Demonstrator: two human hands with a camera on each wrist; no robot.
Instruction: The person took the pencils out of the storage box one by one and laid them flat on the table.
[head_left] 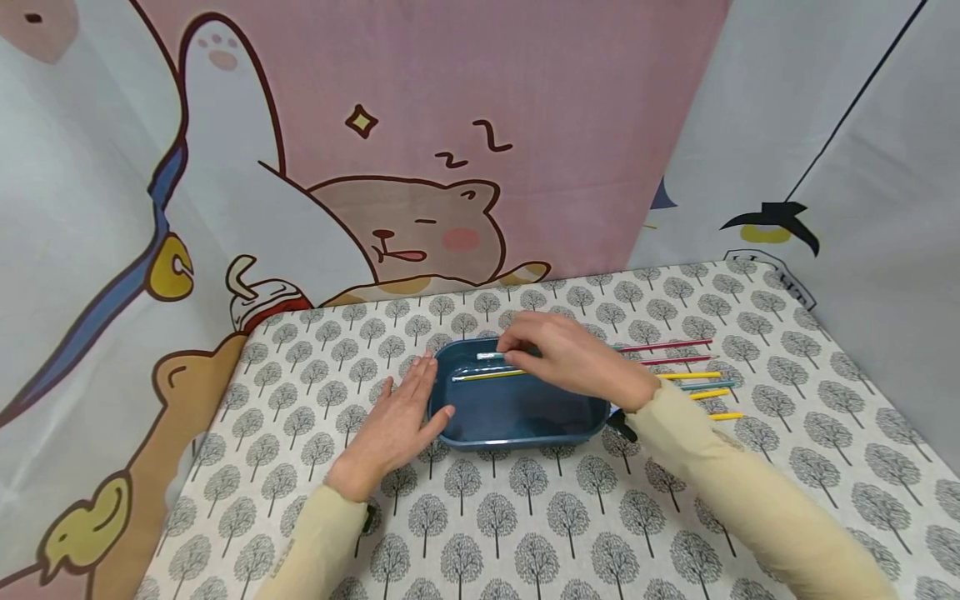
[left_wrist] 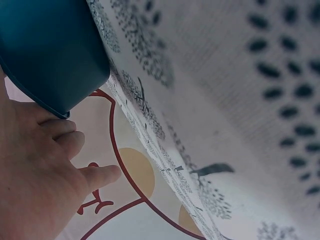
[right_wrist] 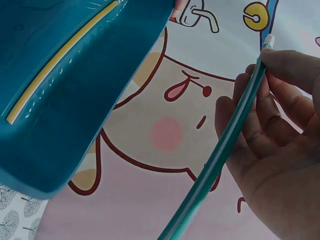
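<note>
A dark blue tray (head_left: 525,412) sits on the table, with one yellow pencil (head_left: 483,377) lying inside along its far side. My left hand (head_left: 393,427) rests at the tray's left end, fingers fairly straight against the rim and thumb over the near corner. Above the tray's far side, my right hand (head_left: 558,352) pinches a green pencil (right_wrist: 215,155) between thumb and fingers near its white-tipped end. In the right wrist view this pencil slants down past the palm, apart from the tray wall.
Right of the tray, several pencils lie side by side on the tree-print cloth (head_left: 525,517): red pencils (head_left: 678,361), yellow pencils (head_left: 723,416) and a green one, partly behind my right forearm. A small black object (head_left: 622,427) shows by the tray's right corner. Cartoon-printed curtains (head_left: 585,125) enclose the table.
</note>
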